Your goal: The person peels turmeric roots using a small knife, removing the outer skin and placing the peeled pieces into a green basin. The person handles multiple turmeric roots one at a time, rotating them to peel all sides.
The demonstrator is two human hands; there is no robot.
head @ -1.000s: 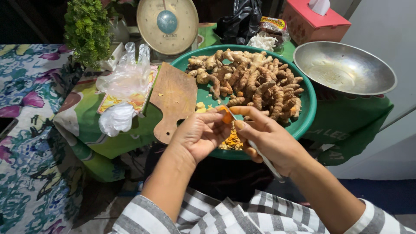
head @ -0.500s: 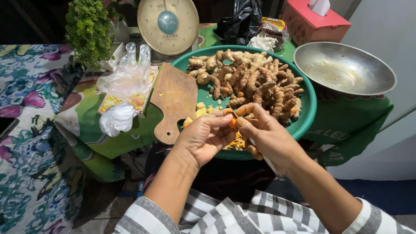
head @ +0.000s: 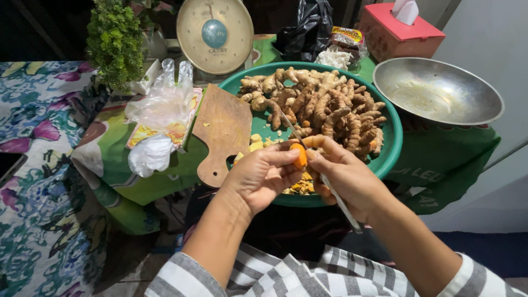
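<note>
My left hand (head: 261, 176) pinches a small orange turmeric piece (head: 300, 154) over the near rim of a green basin (head: 391, 144). My right hand (head: 344, 173) grips a thin metal knife (head: 341, 202), its blade lying against the orange piece and pointing away from me. A heap of unpeeled turmeric roots (head: 322, 104) fills the far half of the basin. Yellow peeled bits and scraps (head: 254, 144) lie in the basin under my hands.
A wooden cutting board (head: 220, 129) leans on the basin's left rim. Left of it lie clear plastic bags (head: 157, 113). Behind stand a dial kitchen scale (head: 214, 36), a green plant (head: 115, 41), a black bag (head: 305, 27) and a red tissue box (head: 399, 36). A steel bowl (head: 437, 91) sits right.
Both hands have drawn slightly nearer and closer together around the orange piece; the knife blade now lies along it.
</note>
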